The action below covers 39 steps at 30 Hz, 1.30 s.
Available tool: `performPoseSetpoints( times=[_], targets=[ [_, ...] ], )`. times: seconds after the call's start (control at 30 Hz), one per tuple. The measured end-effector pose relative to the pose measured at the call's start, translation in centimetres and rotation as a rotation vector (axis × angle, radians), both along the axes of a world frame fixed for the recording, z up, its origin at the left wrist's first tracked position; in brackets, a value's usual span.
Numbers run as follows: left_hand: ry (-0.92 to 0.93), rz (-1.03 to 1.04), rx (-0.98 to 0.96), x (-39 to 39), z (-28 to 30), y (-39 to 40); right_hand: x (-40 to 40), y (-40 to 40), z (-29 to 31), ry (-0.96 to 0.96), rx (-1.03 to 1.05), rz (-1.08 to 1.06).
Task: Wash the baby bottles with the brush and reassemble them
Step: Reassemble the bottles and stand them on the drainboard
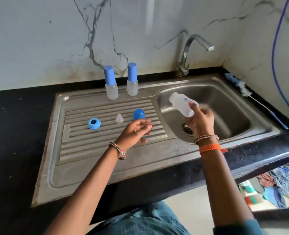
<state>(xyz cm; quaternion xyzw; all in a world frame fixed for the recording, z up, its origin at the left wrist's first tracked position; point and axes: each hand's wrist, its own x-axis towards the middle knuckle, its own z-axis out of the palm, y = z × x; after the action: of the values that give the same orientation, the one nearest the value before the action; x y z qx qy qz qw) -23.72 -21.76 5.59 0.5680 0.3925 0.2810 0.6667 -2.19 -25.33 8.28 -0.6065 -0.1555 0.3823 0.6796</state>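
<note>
Translucent plastic bottle body (182, 106) is being held tilted over steel sink basin (225, 106) by right hand (201, 121), prob. draining; left hand (137, 131) is hovering w/ grip loosely spread, empty.

A shiny metal sink (225, 92) fills the middle of the picture, with a bumpy draining board (106, 150) on its left side and a round drain (187, 129) at the bottom of the bowl. A curved silver tap (187, 53) stands at the back, in the upper right, in front of a white marble wall (55, 31) with grey lines, and a thin blue tube (275, 48) hangs down the wall at the far right. The sink sits in a black counter (13, 133), and in the lower right corner a pile of colourful clothes (272, 187) lies on the floor.
</note>
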Motion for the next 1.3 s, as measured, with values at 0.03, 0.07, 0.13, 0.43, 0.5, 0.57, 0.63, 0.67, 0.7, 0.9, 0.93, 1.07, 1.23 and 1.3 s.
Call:
performPoseSetpoints(
  times=[0.03,0.07,0.13,0.43,0.5,0.57,0.63,0.67,0.7,0.9,0.93,1.07,1.23,1.3],
  targets=[
    [-0.091,0.016,-0.122,0.2,0.4,-0.5,-1.6,-0.3,0.2,0.076,0.062,0.098],
    [-0.183,0.043,-0.221,0.4,0.6,-0.7,-3.2,-0.6,0.3,0.117,0.086,0.224],
    [-0.307,0.100,-0.286,0.2,0.8,-1.0,-6.4,-1.4,0.0,0.171,0.052,0.456],
    [-0.271,0.338,-0.185,-5.2,-1.0,-1.8,-10.0,-1.1,-2.1,-0.065,-0.157,0.704],
    [-0.142,0.342,-0.094,-6.3,-1.2,-2.4,-10.5,-1.0,-2.4,-0.228,-0.250,0.792],
    [-0.009,0.278,0.015,-7.5,-1.7,-3.2,-11.1,-1.2,-3.1,-0.466,-0.338,0.905],
    [0.145,0.188,0.144,-8.6,-2.6,-4.0,-11.7,-1.5,-4.0,-0.690,-0.363,0.973],
    [0.239,0.160,0.213,-8.9,-3.1,-4.4,-12.0,-1.6,-4.3,-0.743,-0.350,0.970],
    [0.302,0.152,0.261,-9.2,-3.7,-4.9,-12.3,-1.7,-4.5,-0.759,-0.340,0.962],
    [0.333,0.172,0.272,-9.8,-4.6,-5.5,-12.1,-0.6,-4.0,-0.677,-0.423,1.009],
    [0.337,0.155,0.260,-10.0,-4.6,-5.4,-11.9,-0.1,-3.7,-0.700,-0.422,0.999],
    [0.348,0.102,0.236,-10.5,-4.4,-5.3,-11.1,3.3,-3.0,-0.785,-0.332,0.877],
    [0.289,0.123,0.291,-9.7,-4.4,-6.1,-13.9,8.9,-2.1,-1.179,-0.173,0.869],
    [0.268,0.143,0.346,-9.0,-4.6,-6.3,-16.4,11.2,-1.9,-1.309,-0.063,1.043]
  ],
)
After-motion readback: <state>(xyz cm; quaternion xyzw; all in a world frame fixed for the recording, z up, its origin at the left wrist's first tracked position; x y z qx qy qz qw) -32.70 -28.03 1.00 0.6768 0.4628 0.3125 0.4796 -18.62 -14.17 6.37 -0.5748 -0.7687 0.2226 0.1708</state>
